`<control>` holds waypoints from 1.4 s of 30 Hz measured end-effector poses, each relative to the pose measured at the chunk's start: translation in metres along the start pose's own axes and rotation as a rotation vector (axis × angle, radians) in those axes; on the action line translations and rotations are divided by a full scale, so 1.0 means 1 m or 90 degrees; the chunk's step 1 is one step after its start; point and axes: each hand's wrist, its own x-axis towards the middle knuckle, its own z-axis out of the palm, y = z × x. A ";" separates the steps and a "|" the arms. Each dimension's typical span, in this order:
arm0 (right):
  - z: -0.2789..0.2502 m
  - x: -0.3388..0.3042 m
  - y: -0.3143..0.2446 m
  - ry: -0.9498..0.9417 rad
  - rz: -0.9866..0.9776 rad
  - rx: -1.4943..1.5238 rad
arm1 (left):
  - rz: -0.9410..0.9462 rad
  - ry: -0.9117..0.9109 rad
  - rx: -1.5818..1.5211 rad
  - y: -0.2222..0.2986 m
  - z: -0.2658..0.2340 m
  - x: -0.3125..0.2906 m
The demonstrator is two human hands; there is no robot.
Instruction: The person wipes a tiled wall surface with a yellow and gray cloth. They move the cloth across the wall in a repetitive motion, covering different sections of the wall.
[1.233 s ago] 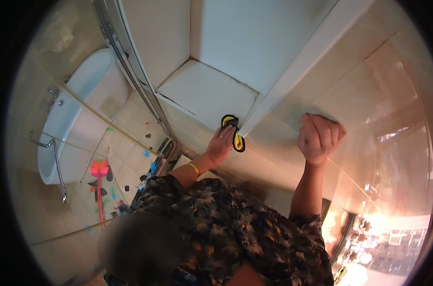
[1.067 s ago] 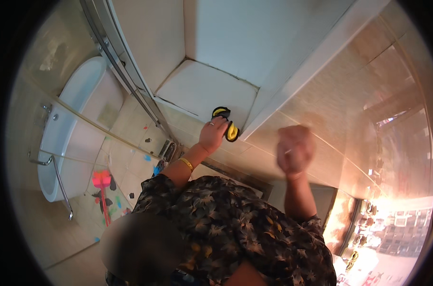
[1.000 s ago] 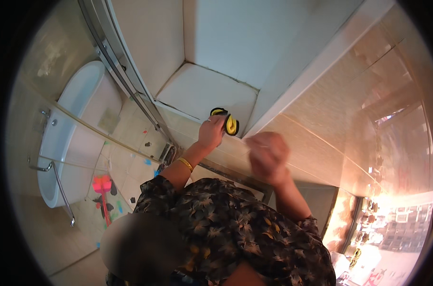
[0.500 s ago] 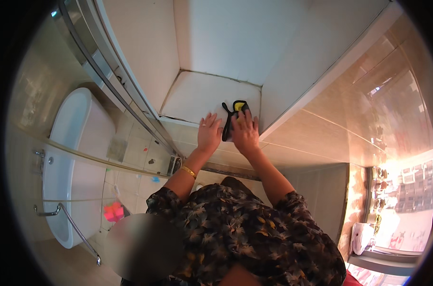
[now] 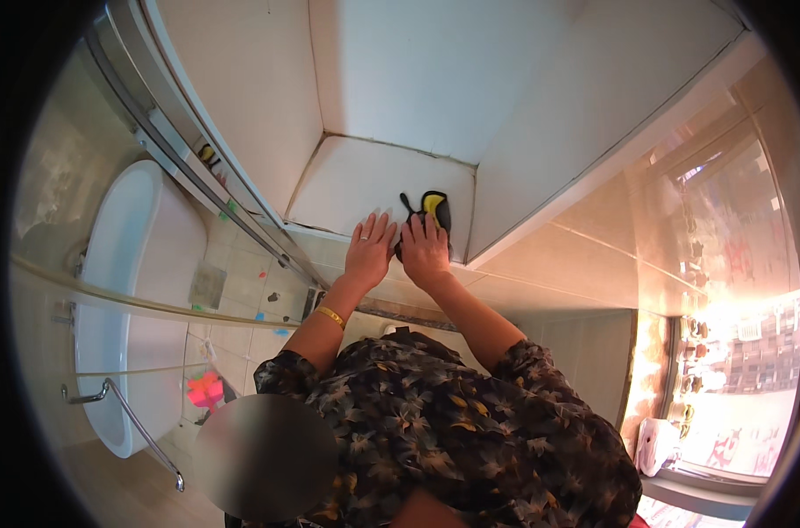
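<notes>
A soft, flat black-and-yellow thing with a black strap lies on the near right of a white recessed shelf; I cannot make out its exact kind. Over its near part rests my right hand, fingers stretched out and lying flat, hiding much of it. My left hand is spread flat at the shelf's front edge, close beside the right hand, and holds nothing. The strap's free end sticks up past the right fingertips. A gold-coloured bracelet circles my left wrist.
White panels enclose the shelf at the sides and back. A curved glass screen with a metal rail stands to the left, with a white bathtub beyond it. Small coloured bits and a pink thing lie on the tiled floor. A bright window is at right.
My right hand has slid left and a little nearer over the black-and-yellow thing, closer to my left hand. More of its yellow part shows, and the strap's near part is now covered.
</notes>
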 end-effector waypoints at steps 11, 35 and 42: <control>0.006 0.011 0.004 -0.003 0.021 0.006 | -0.090 0.084 -0.071 0.021 0.002 0.023; -0.128 0.066 0.032 0.197 0.109 0.181 | -0.085 0.017 -1.510 0.117 0.051 0.102; -0.257 0.096 0.021 0.394 -0.033 0.192 | 0.140 0.066 -1.239 0.160 -0.153 0.127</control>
